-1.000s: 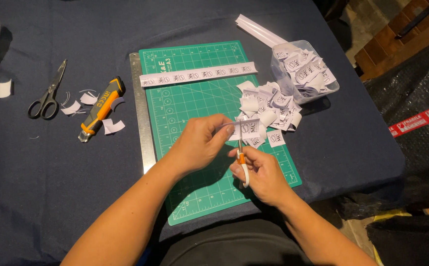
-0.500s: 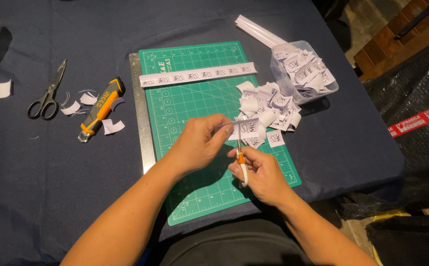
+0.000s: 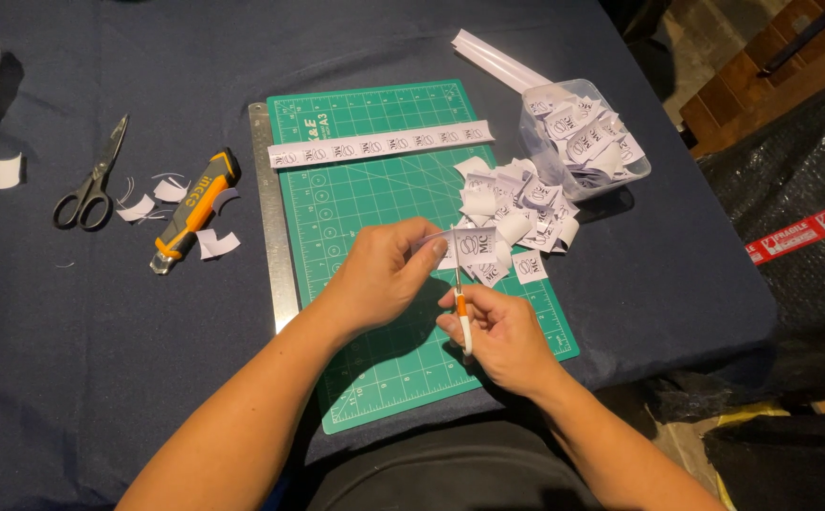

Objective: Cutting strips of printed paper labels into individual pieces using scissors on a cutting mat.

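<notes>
Mid-cut: left hand (image 3: 379,279) pinches a printed label strip (image 3: 464,246) above the green cutting mat (image 3: 374,189). Right hand (image 3: 497,336) is closed on small orange-white snips (image 3: 462,317), blades at the strip. Next squeeze needs the blades squared between two prints.

Head view, steeply down, near
</notes>
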